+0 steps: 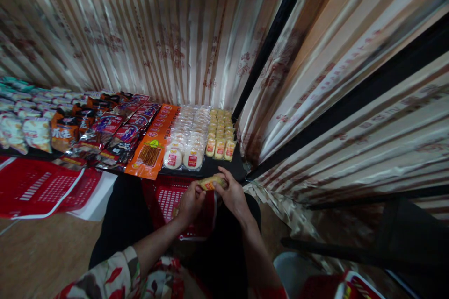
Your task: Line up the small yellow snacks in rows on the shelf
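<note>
Yellow packet (212,183), one, in two-handed hold.
Grip: left hand (191,203), right hand (231,195) pinching opposite ends; lookalike packets (220,131) at 12 o'clock, on shelf (210,167). Step, apparently: handling; next move calls for light, level pinching.

Left hand (192,203): pinch grip, thumb and fingers together, back of hand up. Right hand (233,192): also pinching, slightly farther forward, thumb toward the left. They're close together, not touching, near the shelf (212,166)'s front right corner. Left forearm (159,242) and right forearm (257,248) bare, angling inward. Thighs (121,217) apart below.
</note>
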Action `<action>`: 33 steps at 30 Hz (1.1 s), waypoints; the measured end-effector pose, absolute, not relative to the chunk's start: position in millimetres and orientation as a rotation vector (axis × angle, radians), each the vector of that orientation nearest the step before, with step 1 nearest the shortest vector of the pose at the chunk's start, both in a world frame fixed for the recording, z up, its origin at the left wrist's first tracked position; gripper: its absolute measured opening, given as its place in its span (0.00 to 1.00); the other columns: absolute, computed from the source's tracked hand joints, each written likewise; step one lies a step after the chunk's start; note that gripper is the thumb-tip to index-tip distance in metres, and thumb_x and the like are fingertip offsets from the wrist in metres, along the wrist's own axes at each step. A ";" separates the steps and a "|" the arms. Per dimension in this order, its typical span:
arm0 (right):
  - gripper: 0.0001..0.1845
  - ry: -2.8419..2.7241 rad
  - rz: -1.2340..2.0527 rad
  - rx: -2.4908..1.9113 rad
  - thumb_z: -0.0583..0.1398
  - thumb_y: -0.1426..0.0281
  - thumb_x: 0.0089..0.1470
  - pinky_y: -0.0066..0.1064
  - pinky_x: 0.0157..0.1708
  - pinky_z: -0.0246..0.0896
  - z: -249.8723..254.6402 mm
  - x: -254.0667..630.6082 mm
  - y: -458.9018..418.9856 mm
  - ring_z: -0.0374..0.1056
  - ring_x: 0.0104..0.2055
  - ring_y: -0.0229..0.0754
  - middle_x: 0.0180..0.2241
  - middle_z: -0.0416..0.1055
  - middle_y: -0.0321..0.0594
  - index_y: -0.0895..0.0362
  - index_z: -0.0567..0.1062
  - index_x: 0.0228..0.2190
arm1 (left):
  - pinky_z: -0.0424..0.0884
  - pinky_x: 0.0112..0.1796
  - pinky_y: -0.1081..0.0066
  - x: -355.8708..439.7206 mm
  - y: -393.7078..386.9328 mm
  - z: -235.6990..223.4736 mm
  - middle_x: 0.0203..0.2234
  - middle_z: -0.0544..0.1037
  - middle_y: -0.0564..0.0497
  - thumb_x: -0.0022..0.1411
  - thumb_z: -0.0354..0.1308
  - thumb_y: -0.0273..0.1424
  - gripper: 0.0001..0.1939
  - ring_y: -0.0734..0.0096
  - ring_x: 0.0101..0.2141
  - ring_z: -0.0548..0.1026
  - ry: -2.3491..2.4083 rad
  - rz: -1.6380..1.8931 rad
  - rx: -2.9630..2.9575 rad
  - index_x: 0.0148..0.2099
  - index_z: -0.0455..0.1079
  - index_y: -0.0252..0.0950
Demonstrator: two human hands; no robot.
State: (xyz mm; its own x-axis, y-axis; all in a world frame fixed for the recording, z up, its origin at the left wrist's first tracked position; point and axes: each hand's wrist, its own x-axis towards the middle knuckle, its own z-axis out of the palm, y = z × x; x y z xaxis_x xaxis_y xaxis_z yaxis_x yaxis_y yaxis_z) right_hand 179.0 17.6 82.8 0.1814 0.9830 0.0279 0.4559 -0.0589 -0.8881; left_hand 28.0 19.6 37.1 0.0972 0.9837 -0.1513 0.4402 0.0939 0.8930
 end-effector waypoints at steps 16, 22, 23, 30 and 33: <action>0.28 -1.938 0.321 -1.831 0.57 0.71 0.48 0.34 0.42 0.61 118.0 184.8 75.6 0.68 0.41 0.44 0.40 0.72 0.43 0.56 0.64 0.53 | 0.57 0.57 0.61 42.6 23.6 55.0 0.57 0.58 0.42 0.55 0.44 0.19 0.26 0.61 0.57 0.58 1.229 0.975 2.004 0.57 0.61 0.34; 0.27 -1.935 0.339 -1.799 0.57 0.71 0.50 0.35 0.46 0.60 121.3 180.8 92.1 0.67 0.45 0.45 0.44 0.71 0.47 0.60 0.64 0.53 | 0.55 0.58 0.58 52.2 31.2 53.8 0.60 0.53 0.42 0.53 0.45 0.19 0.28 0.59 0.60 0.52 1.273 0.930 2.129 0.57 0.59 0.30; 0.27 -1.927 0.346 -1.796 0.57 0.71 0.50 0.36 0.47 0.60 120.5 180.5 94.2 0.67 0.45 0.45 0.44 0.71 0.47 0.60 0.64 0.53 | 0.55 0.58 0.58 53.4 32.6 54.2 0.61 0.53 0.41 0.52 0.45 0.19 0.28 0.59 0.60 0.52 1.295 0.892 2.142 0.57 0.59 0.29; 0.27 -1.776 0.352 -1.723 0.57 0.73 0.47 0.37 0.46 0.62 107.9 180.4 104.6 0.68 0.44 0.44 0.44 0.71 0.48 0.60 0.65 0.52 | 0.56 0.58 0.63 58.3 41.6 59.5 0.62 0.50 0.44 0.51 0.46 0.19 0.31 0.61 0.61 0.51 1.373 0.740 2.123 0.59 0.57 0.31; 0.28 -1.699 0.374 -1.680 0.57 0.74 0.47 0.38 0.46 0.63 99.6 179.6 104.8 0.68 0.43 0.44 0.44 0.70 0.48 0.60 0.65 0.52 | 0.55 0.59 0.64 60.4 44.2 60.8 0.63 0.48 0.44 0.51 0.47 0.19 0.31 0.60 0.62 0.49 1.370 0.704 2.098 0.60 0.56 0.31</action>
